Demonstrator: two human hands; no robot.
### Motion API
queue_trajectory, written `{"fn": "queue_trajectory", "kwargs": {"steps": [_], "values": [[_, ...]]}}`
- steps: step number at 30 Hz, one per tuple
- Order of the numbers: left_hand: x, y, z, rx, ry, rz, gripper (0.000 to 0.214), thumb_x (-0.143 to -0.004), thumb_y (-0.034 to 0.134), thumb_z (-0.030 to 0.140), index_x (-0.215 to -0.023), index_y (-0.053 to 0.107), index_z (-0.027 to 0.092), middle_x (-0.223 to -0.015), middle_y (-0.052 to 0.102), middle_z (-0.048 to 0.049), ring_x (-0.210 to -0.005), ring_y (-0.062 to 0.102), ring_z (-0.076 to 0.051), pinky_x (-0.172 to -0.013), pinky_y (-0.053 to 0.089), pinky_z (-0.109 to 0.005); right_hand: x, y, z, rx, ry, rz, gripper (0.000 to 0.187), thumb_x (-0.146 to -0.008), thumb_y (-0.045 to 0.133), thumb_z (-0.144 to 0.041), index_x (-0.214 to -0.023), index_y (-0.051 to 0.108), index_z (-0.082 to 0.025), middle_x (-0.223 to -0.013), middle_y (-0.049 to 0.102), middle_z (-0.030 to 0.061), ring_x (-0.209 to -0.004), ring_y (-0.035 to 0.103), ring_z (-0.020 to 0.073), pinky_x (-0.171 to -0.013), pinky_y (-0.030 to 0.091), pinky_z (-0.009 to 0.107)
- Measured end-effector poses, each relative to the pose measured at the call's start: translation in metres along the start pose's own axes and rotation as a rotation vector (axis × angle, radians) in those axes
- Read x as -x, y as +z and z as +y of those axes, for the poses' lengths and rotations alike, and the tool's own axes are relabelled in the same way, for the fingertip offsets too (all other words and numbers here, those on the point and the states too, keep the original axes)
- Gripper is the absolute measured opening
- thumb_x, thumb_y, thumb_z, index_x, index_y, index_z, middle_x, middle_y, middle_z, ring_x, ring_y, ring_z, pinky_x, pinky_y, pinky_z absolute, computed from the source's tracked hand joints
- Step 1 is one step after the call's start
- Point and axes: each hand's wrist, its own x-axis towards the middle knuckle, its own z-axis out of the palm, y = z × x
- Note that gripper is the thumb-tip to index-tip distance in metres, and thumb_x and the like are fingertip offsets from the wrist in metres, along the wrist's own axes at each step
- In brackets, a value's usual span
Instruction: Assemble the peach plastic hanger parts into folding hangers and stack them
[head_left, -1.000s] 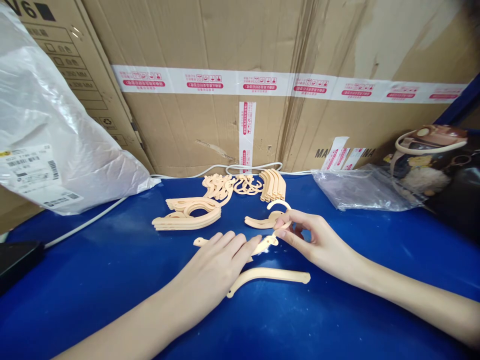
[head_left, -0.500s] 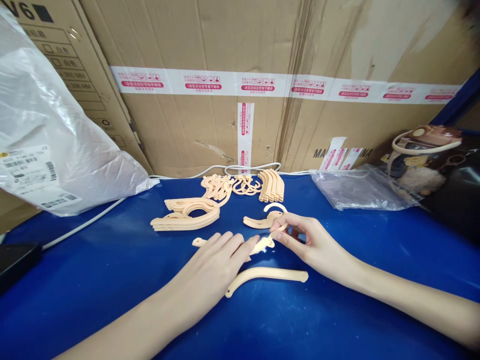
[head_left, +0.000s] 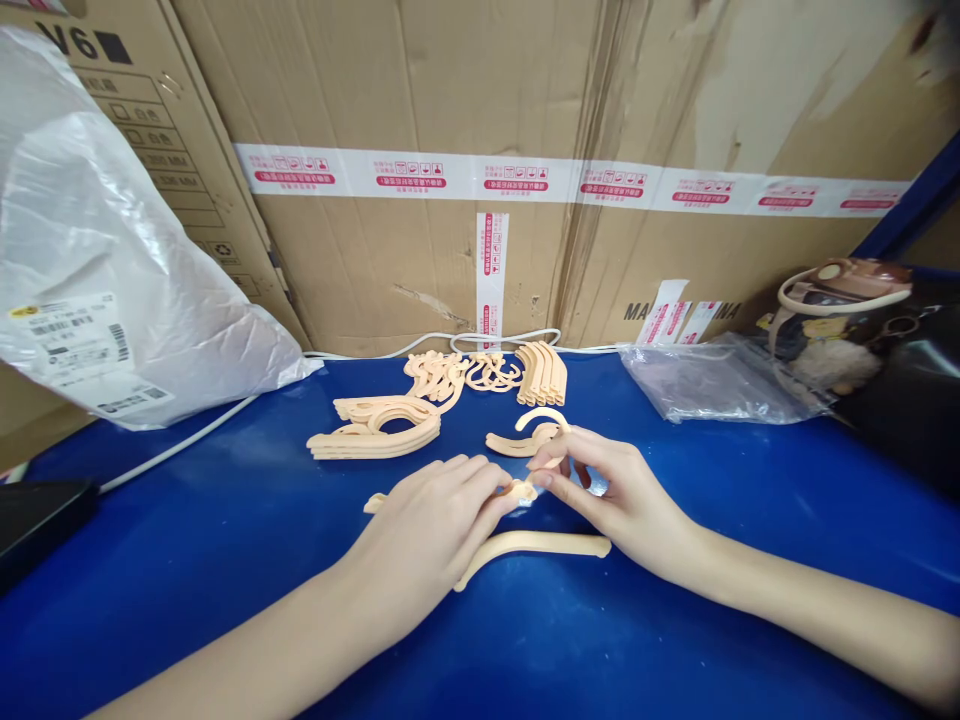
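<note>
My left hand [head_left: 431, 515] is closed over a beige plastic hanger piece [head_left: 520, 492]; one end sticks out left of the hand and the other lies under the fingertips. My right hand [head_left: 619, 485] pinches a small beige part at that right end, mostly hidden by the fingers; it looks like a hanger hook. Just in front of both hands a loose curved hanger arm [head_left: 540, 543] lies on the blue table [head_left: 600, 640]. Behind my right hand are a hook [head_left: 540, 415] and a curved arm [head_left: 510, 444], partly covered.
Stacked hanger parts [head_left: 375, 440] lie behind my left hand. Farther back are piled arms [head_left: 435, 375], hooks [head_left: 493, 372] and more arms [head_left: 541, 373]. A clear plastic bag [head_left: 712, 380], a brown cup [head_left: 840, 310] and a white parcel [head_left: 135, 270] flank them before cardboard [head_left: 420, 260].
My right hand has moved slightly left, closer to my left fingertips. The small part it pinches now sits at the held piece's end. The left hand has shifted a little left.
</note>
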Motion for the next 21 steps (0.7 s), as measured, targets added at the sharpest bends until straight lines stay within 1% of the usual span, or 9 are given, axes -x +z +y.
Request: {"fn": "queue_trajectory", "kwargs": {"steps": [3,5,7,10,12,14,16,19,21], "values": [[-0.004,-0.005,0.003,0.219,-0.123,-0.037,0.024,-0.098,0.042,0.034,-0.09,0.061,0.022,-0.088,0.063,0.0018,-0.08,0.058,-0.016,-0.068,0.038,-0.026,0.001,-0.001,0.0,0.012,-0.017,-0.005,0.009,-0.093,0.055,-0.025,-0.088,0.061,-0.021,-0.088,0.065,0.0013,-0.084,0.059,0.0152,-0.075,0.045,0.027],[-0.008,-0.009,0.004,0.319,-0.177,-0.072,0.025,-0.096,0.045,0.038,-0.089,0.063,0.022,-0.086,0.064,0.0025,-0.074,0.056,-0.015,-0.064,0.037,-0.024,0.001,-0.002,0.001,0.03,-0.027,-0.028,0.009,-0.094,0.053,-0.024,-0.09,0.061,-0.021,-0.091,0.065,0.0015,-0.086,0.058,0.0154,-0.078,0.045,0.028],[-0.011,-0.011,0.005,0.395,-0.224,-0.12,0.027,-0.093,0.047,0.041,-0.087,0.064,0.021,-0.079,0.063,0.0028,-0.064,0.052,-0.013,-0.058,0.035,-0.024,0.003,-0.003,0.001,0.043,-0.03,-0.058,0.01,-0.095,0.052,-0.024,-0.102,0.059,-0.023,-0.097,0.064,0.0017,-0.088,0.058,0.0154,-0.081,0.045,0.03],[-0.016,-0.01,0.002,0.545,-0.233,-0.136,0.025,-0.093,0.049,0.039,-0.088,0.063,0.02,-0.073,0.06,0.0039,-0.06,0.049,-0.011,-0.056,0.034,-0.022,0.007,-0.003,0.002,0.055,-0.024,-0.075,0.036,-0.093,0.054,-0.027,-0.127,0.042,-0.026,-0.1,0.062,0.0015,-0.085,0.058,0.0145,-0.078,0.047,0.028],[-0.017,-0.008,-0.002,0.629,-0.208,-0.104,0.02,-0.092,0.049,0.035,-0.089,0.062,0.019,-0.076,0.06,0.0038,-0.065,0.051,-0.012,-0.058,0.036,-0.022,0.009,-0.003,0.002,0.109,-0.055,-0.06,0.045,-0.092,0.056,-0.027,-0.132,0.034,-0.025,-0.095,0.061,0.0008,-0.081,0.058,0.0143,-0.073,0.047,0.028],[-0.017,-0.006,-0.006,0.674,-0.198,-0.068,0.016,-0.092,0.05,0.032,-0.088,0.059,0.019,-0.078,0.058,0.0034,-0.07,0.053,-0.012,-0.062,0.039,-0.022,0.011,-0.003,0.001,0.209,-0.112,-0.074,0.037,-0.092,0.055,-0.027,-0.126,0.04,-0.023,-0.092,0.061,0.0013,-0.08,0.057,0.0152,-0.072,0.047,0.029],[-0.015,-0.005,-0.01,0.692,-0.208,-0.039,0.015,-0.091,0.051,0.031,-0.085,0.057,0.018,-0.078,0.056,0.0031,-0.071,0.052,-0.012,-0.064,0.04,-0.022,0.012,-0.003,0.001,0.319,-0.18,-0.14,0.026,-0.093,0.054,-0.032,-0.116,0.05,-0.022,-0.092,0.062,0.0033,-0.082,0.057,0.0175,-0.072,0.046,0.031],[-0.013,-0.005,-0.014,0.714,-0.282,-0.026,0.017,-0.09,0.051,0.031,-0.079,0.054,0.018,-0.074,0.054,0.0034,-0.064,0.049,-0.011,-0.059,0.039,-0.022,0.012,-0.001,0.0,0.432,-0.264,-0.26,0.028,-0.092,0.053,-0.041,-0.109,0.06,-0.02,-0.098,0.062,0.0072,-0.087,0.056,0.0207,-0.074,0.045,0.034],[-0.011,-0.005,-0.015,0.753,-0.327,-0.033,0.018,-0.089,0.051,0.032,-0.078,0.053,0.018,-0.071,0.052,0.0042,-0.059,0.047,-0.01,-0.054,0.038,-0.021,0.011,0.0,0.0,0.462,-0.289,-0.312,0.028,-0.094,0.051,-0.04,-0.11,0.062,-0.02,-0.102,0.061,0.008,-0.088,0.056,0.0208,-0.076,0.044,0.035]]}}
